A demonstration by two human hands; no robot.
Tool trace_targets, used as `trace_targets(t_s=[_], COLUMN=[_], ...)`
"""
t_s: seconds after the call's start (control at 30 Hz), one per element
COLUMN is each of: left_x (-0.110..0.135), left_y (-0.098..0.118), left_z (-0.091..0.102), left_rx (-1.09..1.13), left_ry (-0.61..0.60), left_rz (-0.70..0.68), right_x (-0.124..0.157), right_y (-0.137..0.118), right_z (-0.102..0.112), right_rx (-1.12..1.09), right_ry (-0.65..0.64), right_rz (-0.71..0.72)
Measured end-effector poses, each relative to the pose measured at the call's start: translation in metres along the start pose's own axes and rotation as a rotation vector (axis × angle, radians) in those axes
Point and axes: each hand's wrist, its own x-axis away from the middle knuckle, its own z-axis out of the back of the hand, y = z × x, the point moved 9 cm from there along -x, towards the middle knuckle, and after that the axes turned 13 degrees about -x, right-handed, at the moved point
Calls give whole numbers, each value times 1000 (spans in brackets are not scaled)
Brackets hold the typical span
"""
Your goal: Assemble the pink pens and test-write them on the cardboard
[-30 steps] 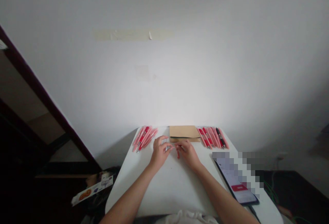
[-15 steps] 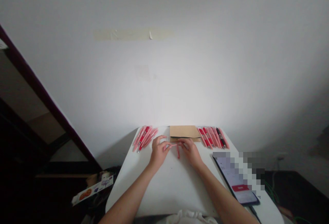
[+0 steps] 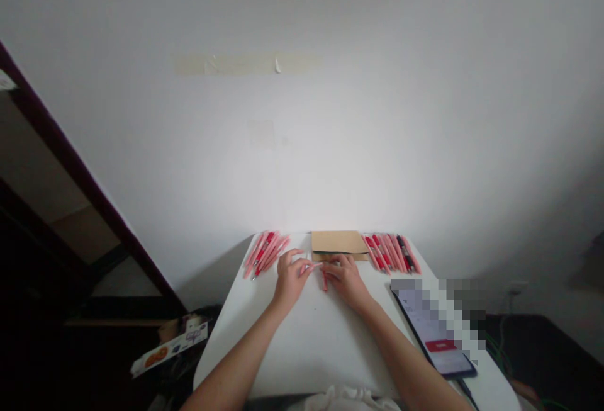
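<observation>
Over the middle of the white table (image 3: 311, 342), my left hand (image 3: 290, 280) is closed in a pinch on a thin pale pink pen part (image 3: 314, 265). My right hand (image 3: 348, 280) is close beside it, its bent fingers closed at the right end of that part; its fingertips are partly hidden. A short pink pen barrel (image 3: 324, 282) points toward me just below the right fingers; I cannot tell whether it is touched. Several pink and red pens (image 3: 267, 252) lie in a pile left of my hands. Another row of pink, red and black pens (image 3: 389, 252) lies to the right.
A brown cardboard piece (image 3: 340, 241) lies at the table's back edge against the wall (image 3: 302, 165). A phone (image 3: 434, 329), partly blurred out, rests along the right edge with a cable. Left of the table, a printed box (image 3: 170, 349) sits among dark clutter.
My right hand has shifted slightly left, closer to my left hand, so less of the thin part shows between them. The short barrel below has moved slightly left too.
</observation>
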Motion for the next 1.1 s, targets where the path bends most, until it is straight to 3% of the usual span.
trace_targets(t_s=[0.4, 0.9, 1.1], left_x=[-1, -1, -1], left_y=[0, -1, -2], left_z=[2, 2, 2], left_rx=[7, 3, 0], left_ry=[9, -2, 5], left_rz=[15, 25, 21], right_x=[1, -1, -1], right_y=[6, 8, 3], right_z=[6, 6, 14], right_rx=[-36, -60, -101], right_ry=[36, -2, 45], right_rz=[-48, -19, 4])
